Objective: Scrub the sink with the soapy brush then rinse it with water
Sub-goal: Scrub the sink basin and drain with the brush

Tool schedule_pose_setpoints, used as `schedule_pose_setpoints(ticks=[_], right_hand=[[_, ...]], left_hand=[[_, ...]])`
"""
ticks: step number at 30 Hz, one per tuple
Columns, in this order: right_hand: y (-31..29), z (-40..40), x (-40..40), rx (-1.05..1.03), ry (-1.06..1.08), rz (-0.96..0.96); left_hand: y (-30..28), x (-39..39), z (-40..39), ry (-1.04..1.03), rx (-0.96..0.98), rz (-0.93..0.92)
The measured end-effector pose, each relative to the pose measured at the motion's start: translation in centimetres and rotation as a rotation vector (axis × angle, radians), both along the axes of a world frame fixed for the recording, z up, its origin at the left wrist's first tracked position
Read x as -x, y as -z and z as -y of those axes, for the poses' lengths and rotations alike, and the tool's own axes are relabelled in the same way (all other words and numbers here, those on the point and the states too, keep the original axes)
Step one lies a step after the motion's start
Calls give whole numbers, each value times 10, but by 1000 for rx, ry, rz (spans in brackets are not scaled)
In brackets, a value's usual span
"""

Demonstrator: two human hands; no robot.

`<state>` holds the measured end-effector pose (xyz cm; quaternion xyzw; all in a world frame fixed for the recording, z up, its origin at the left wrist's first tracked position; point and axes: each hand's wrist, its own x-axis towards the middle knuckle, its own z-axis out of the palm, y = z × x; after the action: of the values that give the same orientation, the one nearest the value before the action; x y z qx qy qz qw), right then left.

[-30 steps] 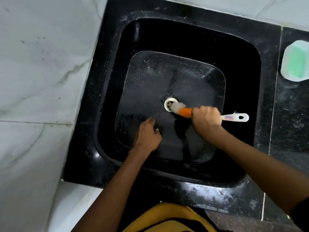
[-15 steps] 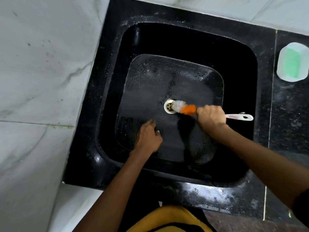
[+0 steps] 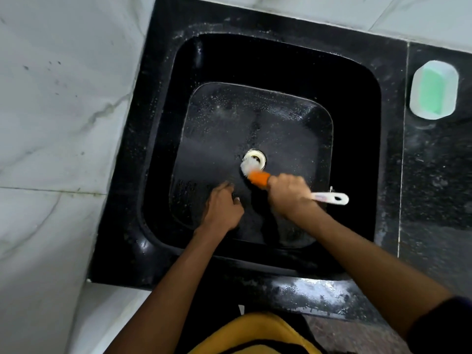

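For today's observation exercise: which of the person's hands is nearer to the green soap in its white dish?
The right hand. It grips the brush inside the sink, on the side toward the soap dish on the counter. The left hand rests on the sink floor, farther from the dish.

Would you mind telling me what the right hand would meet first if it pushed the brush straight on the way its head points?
Probably the white drain ring: the brush in the right hand already has its bristles at the ring's near edge, though contact is blurred.
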<state>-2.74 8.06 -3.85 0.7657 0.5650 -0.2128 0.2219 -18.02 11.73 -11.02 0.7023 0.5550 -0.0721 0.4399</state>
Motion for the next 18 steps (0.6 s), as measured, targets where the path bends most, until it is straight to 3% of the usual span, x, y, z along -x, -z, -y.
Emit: schedule_pose_setpoints(ticks=[2, 6, 10, 13, 18], right_hand=[[0, 13, 3, 31, -32, -7], [-2, 11, -34, 89, 212, 90], [2, -22, -28, 153, 458, -194], [6, -35, -41, 284, 512, -390], [-6, -40, -65, 215, 639, -406]], left_hand=[[-1, 0, 1, 2, 3, 1], [-1, 4, 0, -8, -3, 7], [-1, 2, -1, -14, 4, 18], [-2, 2, 1, -8, 12, 17], [-3, 5, -1, -34, -9, 30]])
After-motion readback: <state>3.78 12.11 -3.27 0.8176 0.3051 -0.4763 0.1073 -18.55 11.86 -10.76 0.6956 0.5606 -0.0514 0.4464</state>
